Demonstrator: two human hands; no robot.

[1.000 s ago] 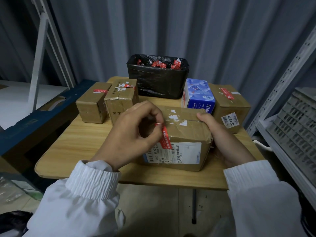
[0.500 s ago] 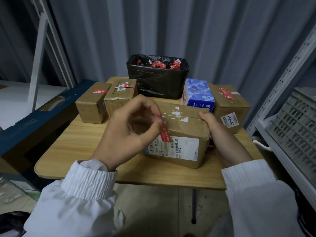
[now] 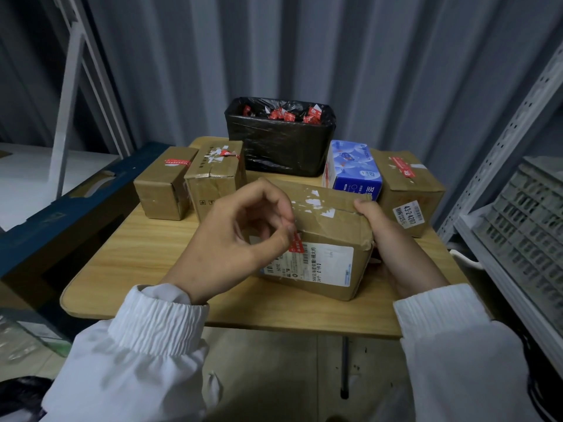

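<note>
A brown cardboard parcel point(image 3: 326, 226) with a white shipping label lies on the wooden table point(image 3: 146, 263) in front of me. A red sticker point(image 3: 297, 243) sits at its front top edge, partly peeled. My left hand point(image 3: 237, 239) pinches that sticker between thumb and fingertips. My right hand point(image 3: 393, 239) grips the parcel's right end, thumb on the top edge. White torn label scraps remain on the parcel's top.
A black-lined bin point(image 3: 280, 138) with red stickers inside stands at the table's back. Two small cartons point(image 3: 166, 184) point(image 3: 216, 175) stand at the left, a blue tissue box point(image 3: 353, 169) and another carton point(image 3: 408, 190) at the right. Metal shelving with a grey crate point(image 3: 524, 226) is at the right.
My left hand has drawn the red sticker up and leftwards off the parcel. The parcel has tilted and turned slightly under my right hand.
</note>
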